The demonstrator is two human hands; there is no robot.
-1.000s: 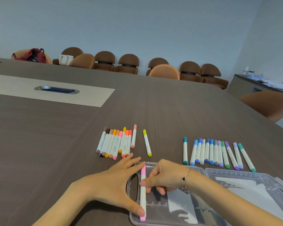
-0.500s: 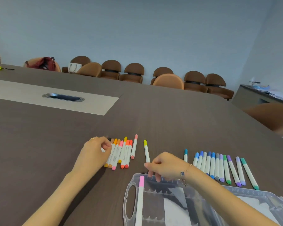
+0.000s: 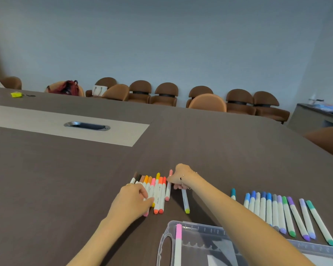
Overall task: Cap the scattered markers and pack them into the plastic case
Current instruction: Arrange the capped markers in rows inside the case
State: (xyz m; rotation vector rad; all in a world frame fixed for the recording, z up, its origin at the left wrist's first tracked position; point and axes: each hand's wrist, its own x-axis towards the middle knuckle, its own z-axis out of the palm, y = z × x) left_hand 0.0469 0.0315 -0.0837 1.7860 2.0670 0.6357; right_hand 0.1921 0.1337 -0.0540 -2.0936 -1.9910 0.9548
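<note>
Both hands work the warm-coloured markers (image 3: 154,191) lying side by side on the counter (image 3: 65,179): the left hand (image 3: 132,201) has fingers curled onto their near ends, while the right hand (image 3: 180,178) pinches the yellow marker (image 3: 185,202). Only a pink marker (image 3: 178,244) lies in the case (image 3: 204,244). Gathering several together could roll some away, and loose caps could pop off.

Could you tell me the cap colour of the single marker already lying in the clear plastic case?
Pink marker; head view.
</note>
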